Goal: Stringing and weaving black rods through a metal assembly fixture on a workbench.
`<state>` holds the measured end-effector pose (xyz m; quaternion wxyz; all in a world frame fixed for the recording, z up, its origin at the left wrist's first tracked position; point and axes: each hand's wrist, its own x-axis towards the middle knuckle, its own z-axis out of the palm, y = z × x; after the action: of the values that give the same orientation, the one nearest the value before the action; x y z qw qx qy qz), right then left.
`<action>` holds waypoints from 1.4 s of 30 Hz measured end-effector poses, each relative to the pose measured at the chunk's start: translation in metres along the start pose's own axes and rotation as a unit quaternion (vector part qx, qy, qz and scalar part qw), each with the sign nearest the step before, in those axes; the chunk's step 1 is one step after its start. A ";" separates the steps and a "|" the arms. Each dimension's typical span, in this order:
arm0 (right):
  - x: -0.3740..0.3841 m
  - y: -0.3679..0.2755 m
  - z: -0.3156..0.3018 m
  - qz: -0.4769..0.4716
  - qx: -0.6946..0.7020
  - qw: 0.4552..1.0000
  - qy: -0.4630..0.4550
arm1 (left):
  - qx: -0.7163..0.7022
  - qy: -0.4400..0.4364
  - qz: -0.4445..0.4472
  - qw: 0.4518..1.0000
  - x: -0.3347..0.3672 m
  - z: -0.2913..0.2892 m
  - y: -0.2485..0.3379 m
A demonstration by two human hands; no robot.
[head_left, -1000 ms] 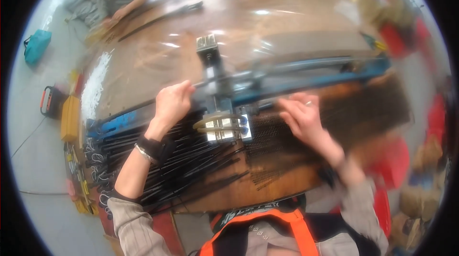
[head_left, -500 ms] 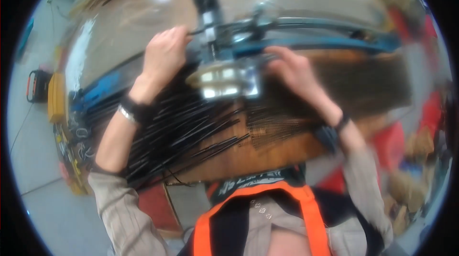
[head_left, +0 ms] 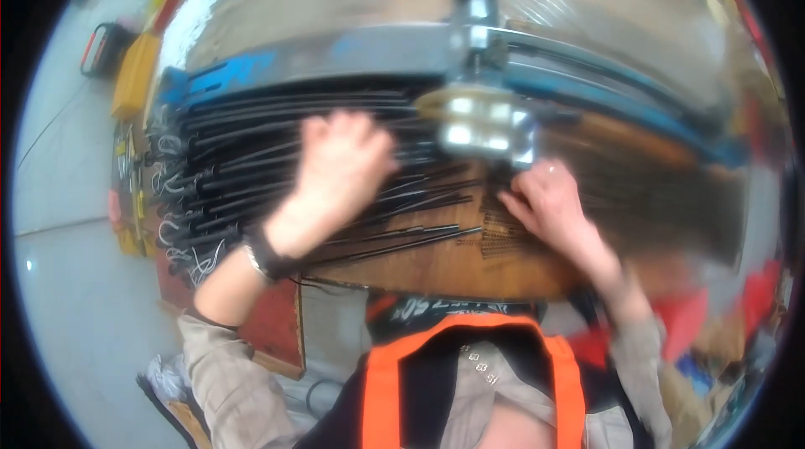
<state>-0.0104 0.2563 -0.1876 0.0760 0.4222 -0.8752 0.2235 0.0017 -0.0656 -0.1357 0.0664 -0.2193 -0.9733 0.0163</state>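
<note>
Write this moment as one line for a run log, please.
left hand: over black rods, grip unclear | right hand: near shiny metal block, grip unclear | wooden tabletop: below both

Left hand (head_left: 342, 166) blurred, back up, fingers (head_left: 359, 132) curled, and across from it the right hand (head_left: 551, 202), thumb (head_left: 518, 207) angled toward the left

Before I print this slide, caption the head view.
Left hand over a spread of black rods, right hand near a shiny metal block, at a brown wooden table.
</note>
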 end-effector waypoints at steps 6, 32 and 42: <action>0.028 -0.034 -0.007 0.079 0.132 0.987 -0.055 | -0.077 0.032 -0.068 0.994 -0.038 0.022 0.007; 0.009 -0.052 0.001 -0.072 0.031 0.988 0.135 | -0.200 -0.168 0.082 0.962 0.003 -0.046 0.081; -0.066 0.087 -0.040 0.143 -0.058 0.929 0.336 | -0.090 0.068 0.131 0.985 0.051 -0.126 0.041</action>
<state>-0.0383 0.3684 -0.2017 0.3568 0.1874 -0.8612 0.3097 -0.0094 -0.0063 -0.0076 0.1094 -0.3510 -0.9268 -0.0771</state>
